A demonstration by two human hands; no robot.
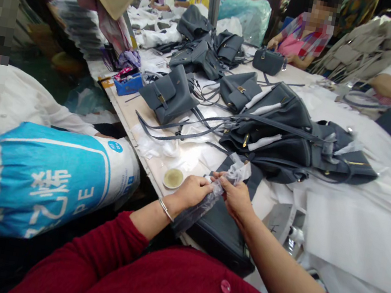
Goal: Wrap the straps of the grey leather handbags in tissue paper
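Close in front of me, my left hand (pixel 193 190) and my right hand (pixel 235 194) pinch a crumpled clear plastic wrap (pixel 208 200) between thumbs and fingers. The wrap runs along a dark strap; how far the strap goes inside it is hard to make out. Under my hands lies a dark blue-grey handbag (pixel 220 234) at the table's near edge. Just beyond my right hand is a pile of dark bags (pixel 278 126) with long straps and white wrapping on some parts. A small round dish (pixel 174 178) sits left of my left hand.
More dark backpacks (pixel 169 92) stand further back on the table. At left, a person holds a big blue and white sack (pixel 49 181) beside the table edge. White sheets (pixel 353 240) and a grey metal tool (pixel 285 225) lie at right. Several people work across the table.
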